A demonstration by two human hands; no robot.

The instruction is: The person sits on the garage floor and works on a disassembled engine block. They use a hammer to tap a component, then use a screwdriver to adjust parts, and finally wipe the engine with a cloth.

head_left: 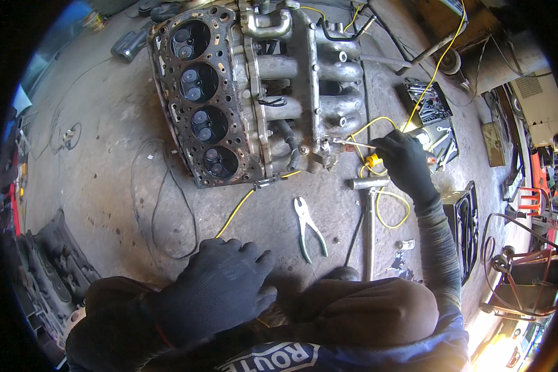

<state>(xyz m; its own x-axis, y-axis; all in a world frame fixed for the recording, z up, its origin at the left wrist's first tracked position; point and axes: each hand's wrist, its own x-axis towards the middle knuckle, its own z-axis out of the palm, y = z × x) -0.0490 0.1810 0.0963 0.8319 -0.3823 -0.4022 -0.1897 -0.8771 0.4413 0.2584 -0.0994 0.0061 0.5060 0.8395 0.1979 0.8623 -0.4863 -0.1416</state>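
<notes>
A cylinder head (199,133) with round combustion chambers lies on the floor, its metal intake manifold (304,74) attached on the right side. In a black glove, my right hand (400,158) is closed around a slim shiny wrench (355,144). The wrench's far end meets a small fitting (324,152) at the manifold's near right corner; whether it is seated there I cannot tell. My left hand (226,282), also gloved, rests over my left knee with its fingers spread and holding nothing. Pliers with green-edged handles (308,229) lie between my hands.
A hammer (370,208) lies right of the pliers. Yellow cord (409,214) loops past it and under the manifold. Tool trays (429,102) with several wrenches sit at the far right, a black case (464,223) nearer. A dark cable (155,211) curls on the left floor.
</notes>
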